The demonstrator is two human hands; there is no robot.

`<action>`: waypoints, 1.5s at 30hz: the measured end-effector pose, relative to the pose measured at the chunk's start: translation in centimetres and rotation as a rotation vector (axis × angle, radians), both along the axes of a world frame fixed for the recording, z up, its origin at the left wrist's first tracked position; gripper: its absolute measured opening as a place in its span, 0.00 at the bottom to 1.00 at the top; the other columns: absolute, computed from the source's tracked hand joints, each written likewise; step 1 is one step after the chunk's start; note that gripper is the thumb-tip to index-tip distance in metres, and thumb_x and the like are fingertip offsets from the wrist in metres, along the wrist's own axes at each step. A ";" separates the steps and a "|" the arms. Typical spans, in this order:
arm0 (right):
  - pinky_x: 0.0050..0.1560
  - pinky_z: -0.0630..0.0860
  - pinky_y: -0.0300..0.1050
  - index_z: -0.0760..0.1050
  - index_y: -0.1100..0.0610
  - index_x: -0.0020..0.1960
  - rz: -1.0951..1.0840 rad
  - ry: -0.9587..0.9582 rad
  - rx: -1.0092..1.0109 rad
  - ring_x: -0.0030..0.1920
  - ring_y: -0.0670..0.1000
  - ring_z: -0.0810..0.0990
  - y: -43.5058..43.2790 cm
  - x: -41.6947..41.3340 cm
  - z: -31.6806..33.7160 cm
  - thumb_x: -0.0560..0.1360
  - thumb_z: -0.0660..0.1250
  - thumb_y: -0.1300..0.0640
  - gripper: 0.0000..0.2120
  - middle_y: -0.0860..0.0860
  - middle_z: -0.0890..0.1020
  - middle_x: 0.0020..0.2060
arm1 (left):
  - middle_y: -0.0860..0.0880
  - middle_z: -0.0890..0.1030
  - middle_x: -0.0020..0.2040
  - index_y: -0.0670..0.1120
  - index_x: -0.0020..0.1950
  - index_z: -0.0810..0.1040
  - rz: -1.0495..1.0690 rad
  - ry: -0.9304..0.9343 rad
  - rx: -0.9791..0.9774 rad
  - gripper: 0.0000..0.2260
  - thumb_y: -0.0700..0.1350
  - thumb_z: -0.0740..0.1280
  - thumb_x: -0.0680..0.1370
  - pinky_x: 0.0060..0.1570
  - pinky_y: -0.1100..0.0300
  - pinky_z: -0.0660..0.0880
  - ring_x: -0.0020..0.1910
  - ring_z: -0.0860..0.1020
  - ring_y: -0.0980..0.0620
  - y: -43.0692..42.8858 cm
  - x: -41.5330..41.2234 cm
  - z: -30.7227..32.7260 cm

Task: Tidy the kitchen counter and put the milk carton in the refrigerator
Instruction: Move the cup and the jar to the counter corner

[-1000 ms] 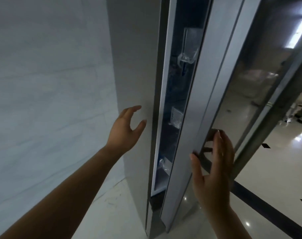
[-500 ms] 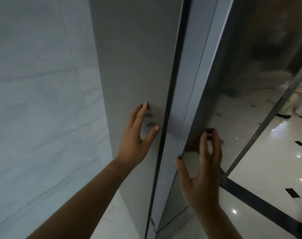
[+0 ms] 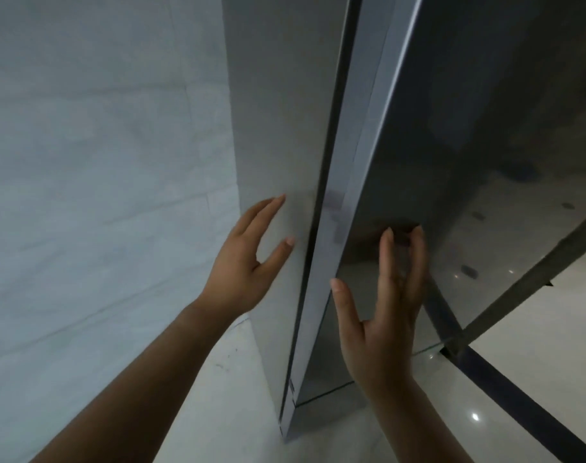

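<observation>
Refrigerator door (image 3: 468,162) sitting closed against the cabinet side (image 3: 278,128). Left hand (image 3: 248,265) spreading open beside that side, gripping nothing. Right hand (image 3: 385,315) open, fingertips (image 3: 418,232) touching the door front. Milk carton out of sight.

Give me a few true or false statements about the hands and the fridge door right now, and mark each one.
1. The refrigerator door is shut or nearly so. True.
2. The left hand holds a milk carton. False: it is empty, open beside the refrigerator's side panel.
3. The right hand is in front of the door's glossy face. True.
4. Shelves inside are visible. False: no interior shows.
</observation>
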State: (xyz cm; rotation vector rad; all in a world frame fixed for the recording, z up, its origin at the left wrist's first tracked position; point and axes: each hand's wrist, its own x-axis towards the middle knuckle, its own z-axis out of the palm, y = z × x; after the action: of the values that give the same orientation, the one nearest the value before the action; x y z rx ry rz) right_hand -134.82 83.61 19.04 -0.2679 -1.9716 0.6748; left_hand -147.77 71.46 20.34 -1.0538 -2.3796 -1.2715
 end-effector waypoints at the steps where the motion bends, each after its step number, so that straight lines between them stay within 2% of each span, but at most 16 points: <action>1: 0.69 0.64 0.53 0.56 0.54 0.72 0.049 -0.012 0.003 0.73 0.57 0.56 0.2 0.6 -0.4 0.74 0.64 0.49 0.30 0.60 0.54 0.73 | 0.64 0.63 0.68 0.59 0.73 0.59 0.038 -0.040 0.017 0.25 0.62 0.56 0.77 0.55 0.86 0.54 0.62 0.56 0.81 -0.7 1.3 -0.5; 3: 0.70 0.63 0.52 0.55 0.53 0.72 0.151 -0.060 0.009 0.74 0.55 0.56 0.5 1.9 -1.3 0.75 0.62 0.47 0.30 0.58 0.56 0.73 | 0.65 0.66 0.68 0.61 0.72 0.62 0.121 -0.145 0.071 0.25 0.65 0.56 0.76 0.56 0.82 0.60 0.64 0.63 0.74 -2.2 4.3 -1.9; 5: 0.69 0.63 0.50 0.56 0.52 0.72 0.260 -0.151 -0.001 0.73 0.53 0.57 1.0 3.5 -2.6 0.76 0.60 0.45 0.29 0.56 0.58 0.73 | 0.62 0.69 0.69 0.61 0.70 0.65 0.225 -0.269 0.104 0.25 0.66 0.56 0.74 0.59 0.72 0.65 0.65 0.68 0.65 -3.6 8.2 -4.0; 6: 0.69 0.62 0.45 0.56 0.52 0.72 0.318 -0.202 -0.016 0.73 0.52 0.58 1.2 4.4 -3.3 0.76 0.59 0.44 0.28 0.55 0.59 0.73 | 0.61 0.70 0.68 0.61 0.69 0.66 0.273 -0.332 0.119 0.25 0.67 0.57 0.74 0.59 0.67 0.67 0.65 0.70 0.63 -4.2 10.4 -5.2; 9: 0.66 0.59 0.32 0.57 0.47 0.73 0.535 -0.411 -0.068 0.71 0.46 0.61 1.5 7.3 -5.5 0.77 0.54 0.41 0.26 0.50 0.64 0.72 | 0.62 0.73 0.65 0.63 0.65 0.69 0.402 -0.513 0.141 0.22 0.66 0.59 0.73 0.56 0.64 0.69 0.64 0.71 0.63 -5.7 17.8 -9.1; 13: 0.67 0.61 0.37 0.62 0.51 0.71 0.818 -0.663 -0.051 0.69 0.43 0.64 1.1 11.6 -9.3 0.78 0.53 0.41 0.25 0.49 0.68 0.69 | 0.61 0.77 0.61 0.59 0.63 0.73 0.623 -0.718 0.230 0.17 0.61 0.62 0.75 0.60 0.59 0.70 0.60 0.74 0.65 -7.3 28.2 -13.4; 15: 0.69 0.63 0.43 0.64 0.54 0.70 0.950 -0.794 -0.084 0.69 0.44 0.65 0.3 13.6 -11.0 0.77 0.52 0.40 0.26 0.49 0.69 0.68 | 0.62 0.79 0.58 0.59 0.60 0.75 0.756 -0.773 0.282 0.14 0.59 0.63 0.75 0.58 0.62 0.70 0.58 0.75 0.66 -8.0 33.4 -14.6; 17: 0.69 0.64 0.46 0.65 0.54 0.69 1.071 -0.924 -0.070 0.69 0.43 0.65 -0.8 15.4 -12.2 0.77 0.52 0.40 0.27 0.48 0.69 0.68 | 0.63 0.80 0.54 0.60 0.57 0.75 0.897 -0.807 0.352 0.13 0.57 0.62 0.74 0.52 0.70 0.71 0.55 0.77 0.67 -8.5 38.3 -15.0; 19: 0.69 0.64 0.47 0.66 0.53 0.69 1.199 -1.019 -0.014 0.69 0.43 0.64 -2.0 17.0 -12.8 0.76 0.53 0.40 0.26 0.47 0.70 0.68 | 0.60 0.81 0.53 0.59 0.56 0.75 1.029 -0.833 0.453 0.12 0.56 0.62 0.74 0.48 0.74 0.72 0.53 0.78 0.66 -8.8 42.8 -15.0; 22: 0.68 0.64 0.44 0.67 0.54 0.68 1.373 -1.114 0.106 0.67 0.42 0.65 -4.1 19.0 -13.2 0.76 0.53 0.40 0.26 0.46 0.70 0.66 | 0.58 0.80 0.54 0.59 0.56 0.75 1.181 -0.850 0.517 0.09 0.55 0.62 0.77 0.48 0.74 0.72 0.54 0.77 0.66 -9.2 48.4 -15.2; 25: 0.66 0.59 0.33 0.66 0.53 0.68 1.502 -1.152 0.269 0.66 0.40 0.64 -6.6 20.6 -13.4 0.76 0.54 0.40 0.26 0.45 0.70 0.66 | 0.58 0.79 0.56 0.59 0.59 0.74 1.289 -0.868 0.528 0.14 0.58 0.61 0.75 0.53 0.66 0.74 0.56 0.77 0.64 -9.8 52.9 -15.9; 27: 0.64 0.58 0.30 0.65 0.52 0.68 1.556 -1.183 0.331 0.66 0.39 0.64 -8.8 21.6 -13.5 0.76 0.53 0.39 0.26 0.44 0.69 0.66 | 0.55 0.80 0.57 0.58 0.59 0.74 1.351 -0.885 0.568 0.16 0.60 0.60 0.74 0.56 0.59 0.74 0.57 0.77 0.60 -10.7 55.2 -16.2; 32: 0.62 0.55 0.27 0.63 0.51 0.69 1.689 -1.196 0.465 0.65 0.37 0.62 -17.7 25.5 -14.1 0.75 0.51 0.38 0.27 0.42 0.68 0.66 | 0.60 0.79 0.54 0.64 0.55 0.72 1.517 -0.859 0.608 0.09 0.60 0.60 0.76 0.52 0.65 0.73 0.54 0.76 0.66 -15.3 60.8 -16.3; 37: 0.66 0.63 0.40 0.63 0.50 0.69 1.887 -1.177 0.469 0.66 0.40 0.65 -30.8 32.9 -14.0 0.75 0.47 0.35 0.29 0.43 0.69 0.66 | 0.62 0.79 0.52 0.63 0.54 0.73 1.764 -0.776 0.610 0.09 0.60 0.61 0.76 0.49 0.63 0.74 0.52 0.77 0.67 -23.8 69.0 -14.9; 41: 0.66 0.66 0.44 0.64 0.50 0.69 2.098 -1.076 0.535 0.65 0.41 0.66 -40.1 39.2 -13.1 0.75 0.46 0.34 0.29 0.42 0.69 0.64 | 0.60 0.81 0.52 0.61 0.54 0.75 1.949 -0.670 0.757 0.10 0.58 0.60 0.74 0.47 0.74 0.71 0.52 0.78 0.65 -28.5 76.1 -13.6; 45: 0.67 0.66 0.46 0.65 0.51 0.68 2.279 -1.016 0.689 0.66 0.43 0.67 -46.2 43.8 -12.8 0.76 0.46 0.35 0.29 0.46 0.70 0.65 | 0.61 0.82 0.50 0.62 0.53 0.76 2.136 -0.600 0.933 0.13 0.62 0.61 0.72 0.50 0.70 0.71 0.53 0.78 0.65 -29.4 80.8 -13.8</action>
State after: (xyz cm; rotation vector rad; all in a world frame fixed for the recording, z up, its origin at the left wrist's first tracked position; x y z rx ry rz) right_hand -90.99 37.38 6.21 2.8882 -2.4361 1.0458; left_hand -66.97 42.04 6.56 1.7940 -1.2016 -1.1275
